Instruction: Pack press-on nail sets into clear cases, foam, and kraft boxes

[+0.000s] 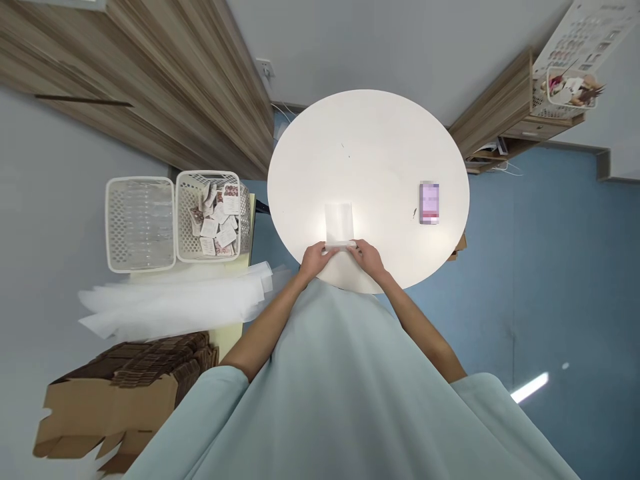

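Observation:
A thin, whitish wrapping sheet [339, 221] lies on the white round table [370, 133], close to the edge by my body. Its near end looks folded or rolled into a narrow band. My left hand [316, 259] grips the left end of that band, fingers closed. At the band's right end, my right hand [369, 258] is closed on it in the same way. Whether anything is wrapped inside the band cannot be made out.
A phone [429, 203] lies at the table's right. On the left stand a basket of clear plastic items [141, 225], a basket of small packets [216, 227], a stack of white sheets [180, 305] and flattened cardboard boxes [115, 407]. A wooden cabinet [200, 80] rises behind them.

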The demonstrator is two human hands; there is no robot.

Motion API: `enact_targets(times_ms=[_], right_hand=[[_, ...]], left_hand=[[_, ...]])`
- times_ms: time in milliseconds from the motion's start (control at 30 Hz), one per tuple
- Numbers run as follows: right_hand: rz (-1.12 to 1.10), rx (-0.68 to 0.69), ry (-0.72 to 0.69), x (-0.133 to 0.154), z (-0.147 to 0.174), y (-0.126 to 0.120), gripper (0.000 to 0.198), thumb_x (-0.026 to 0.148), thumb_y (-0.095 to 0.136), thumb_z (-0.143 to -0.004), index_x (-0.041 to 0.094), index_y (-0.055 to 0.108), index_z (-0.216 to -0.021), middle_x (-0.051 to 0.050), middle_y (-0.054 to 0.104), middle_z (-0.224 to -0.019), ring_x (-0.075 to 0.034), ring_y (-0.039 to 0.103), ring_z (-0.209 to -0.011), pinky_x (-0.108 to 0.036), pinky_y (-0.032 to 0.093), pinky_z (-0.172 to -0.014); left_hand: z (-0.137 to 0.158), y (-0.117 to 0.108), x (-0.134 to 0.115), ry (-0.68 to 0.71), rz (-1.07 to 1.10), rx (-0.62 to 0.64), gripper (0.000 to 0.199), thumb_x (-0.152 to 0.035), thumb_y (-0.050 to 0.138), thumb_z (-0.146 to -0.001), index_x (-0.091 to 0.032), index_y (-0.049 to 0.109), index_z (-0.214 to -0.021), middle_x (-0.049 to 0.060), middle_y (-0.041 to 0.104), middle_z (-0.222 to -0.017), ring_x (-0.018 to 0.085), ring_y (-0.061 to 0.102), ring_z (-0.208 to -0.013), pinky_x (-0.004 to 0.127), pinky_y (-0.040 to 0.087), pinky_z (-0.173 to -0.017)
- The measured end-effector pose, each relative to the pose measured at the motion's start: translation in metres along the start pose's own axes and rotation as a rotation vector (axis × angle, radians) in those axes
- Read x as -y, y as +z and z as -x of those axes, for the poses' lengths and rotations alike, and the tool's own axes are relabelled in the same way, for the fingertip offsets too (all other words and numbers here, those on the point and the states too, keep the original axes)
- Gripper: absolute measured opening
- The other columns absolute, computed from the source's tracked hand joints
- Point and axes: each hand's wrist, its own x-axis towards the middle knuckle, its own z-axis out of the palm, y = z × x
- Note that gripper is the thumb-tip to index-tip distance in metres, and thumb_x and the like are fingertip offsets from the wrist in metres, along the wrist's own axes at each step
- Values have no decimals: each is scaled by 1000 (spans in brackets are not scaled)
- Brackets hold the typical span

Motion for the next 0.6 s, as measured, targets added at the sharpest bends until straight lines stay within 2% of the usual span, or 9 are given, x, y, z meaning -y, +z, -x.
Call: enact_targets(times_ms=[133,267,367,467,533,600], right_hand=[[-5,-78,74,0,-19,7,34,47,51,-108,21,73,-106,-8,73,-107,-21,70,-91,-33,56,-83],[-45,-119,153,-4,-33,14,29,46,56,-105,21,71,-107,-7,74,-107,-20,69,-88,-32,55,-81],[-39,-133,202,-3,-36,16,28,44,60,-104,22,67,-120,-6,74,-108,-21,70,-90,-33,55,-82],[77,-175,224,5,-37,15,37,40,63,-103,20,62,-133,-11,71,-121,-25,70,-100,-37,57,-83],[193,-200,133,12,-40,14,41,31,62,-102,18,58,-140,-15,65,-137,-28,66,-116,-41,58,-88],[300,-169,-43,17,-45,11,42,19,56,-101,17,58,-143,-17,58,-150,-31,57,-134,-44,55,-103]], left_hand=[[-15,5,-6,-57,-51,-74,30,-49,67,-95,-21,69,-83,6,76,-89,24,67,-87,32,49,-77],[-23,11,-12,-144,-129,-119,32,-44,67,-96,-22,59,-74,5,69,-80,23,62,-79,32,43,-72],[-25,14,-16,-182,-158,-120,28,-45,66,-97,-23,59,-81,6,68,-83,24,63,-82,34,44,-73],[-23,16,-21,-192,-225,-147,23,-44,65,-99,-21,62,-97,11,70,-100,29,67,-92,39,50,-80],[-25,17,-24,-126,-301,-215,26,-37,66,-99,-17,62,-114,17,68,-120,33,68,-107,45,53,-91],[-29,17,-23,40,-371,-255,36,-27,64,-98,-13,58,-131,23,60,-141,38,61,-129,51,50,-106]])
